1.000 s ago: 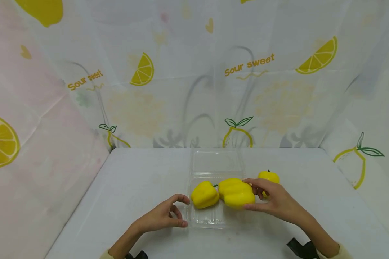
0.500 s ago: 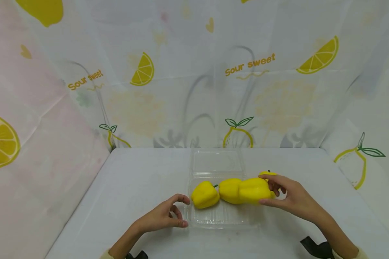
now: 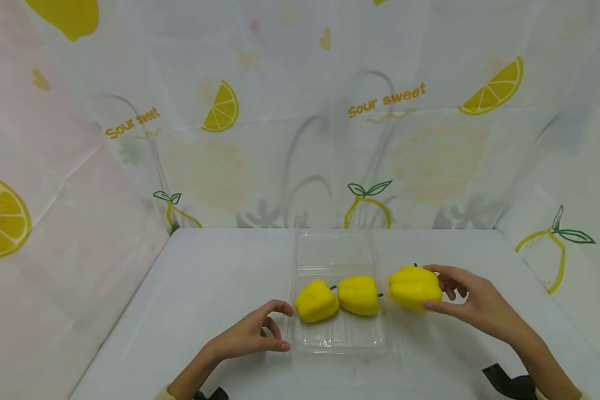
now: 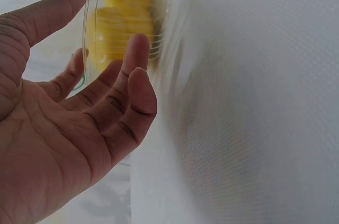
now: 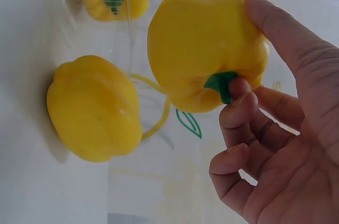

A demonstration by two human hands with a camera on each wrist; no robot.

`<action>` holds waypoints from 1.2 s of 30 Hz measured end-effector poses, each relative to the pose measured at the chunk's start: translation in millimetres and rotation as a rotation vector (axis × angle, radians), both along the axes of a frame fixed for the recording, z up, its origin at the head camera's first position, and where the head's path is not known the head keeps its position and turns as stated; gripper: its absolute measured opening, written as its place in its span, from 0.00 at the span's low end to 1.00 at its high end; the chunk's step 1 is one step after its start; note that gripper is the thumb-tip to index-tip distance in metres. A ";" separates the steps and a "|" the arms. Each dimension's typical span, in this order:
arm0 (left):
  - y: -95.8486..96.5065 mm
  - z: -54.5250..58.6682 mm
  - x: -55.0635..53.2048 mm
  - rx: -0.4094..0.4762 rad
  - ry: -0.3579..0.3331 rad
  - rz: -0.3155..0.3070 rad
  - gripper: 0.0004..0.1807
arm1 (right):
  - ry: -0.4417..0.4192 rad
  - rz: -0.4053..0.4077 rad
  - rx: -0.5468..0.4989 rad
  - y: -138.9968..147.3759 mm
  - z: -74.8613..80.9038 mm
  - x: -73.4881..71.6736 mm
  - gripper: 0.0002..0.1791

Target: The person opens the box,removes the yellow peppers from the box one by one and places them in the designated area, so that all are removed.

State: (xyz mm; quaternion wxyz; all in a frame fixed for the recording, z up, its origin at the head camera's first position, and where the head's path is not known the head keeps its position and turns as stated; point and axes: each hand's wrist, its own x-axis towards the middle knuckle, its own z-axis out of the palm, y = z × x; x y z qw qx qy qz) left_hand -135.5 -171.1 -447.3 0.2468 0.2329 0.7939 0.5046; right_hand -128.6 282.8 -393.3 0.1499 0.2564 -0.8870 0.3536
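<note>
My right hand [image 3: 475, 303] pinches a yellow bell pepper [image 5: 206, 38] between thumb and fingers, to the right of a clear plastic clamshell box [image 3: 340, 336]. The green stem of the held pepper points toward the palm in the right wrist view. Two more yellow bell peppers lie inside the box, one at the left [image 3: 316, 301] and one at the right [image 3: 358, 295]. Another yellow pepper [image 5: 95, 110] sits on the table, mostly hidden behind the held one in the head view. My left hand [image 3: 255, 333] has its thumb and fingertips at the box's left edge, fingers loosely bent.
The box's lid [image 3: 336, 250] lies folded back toward the rear of the white table [image 3: 220, 272]. Behind the table hangs a curtain [image 3: 280, 166] printed with lemons. A black strap [image 3: 510, 382] is near my right wrist.
My right hand has carried the held pepper rightward from over the box to beside it, uncovering the right pepper's stem in the box. The left hand has stayed in place.
</note>
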 end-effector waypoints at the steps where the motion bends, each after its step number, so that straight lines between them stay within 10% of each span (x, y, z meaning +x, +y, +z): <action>1: 0.0 -0.1 0.0 0.001 0.000 0.000 0.32 | -0.004 -0.009 0.000 2.1 -0.1 0.3 0.33; 36: -0.5 -1.4 -0.5 -0.005 0.004 -0.001 0.32 | -0.163 -0.231 0.080 60.7 -1.4 0.4 0.31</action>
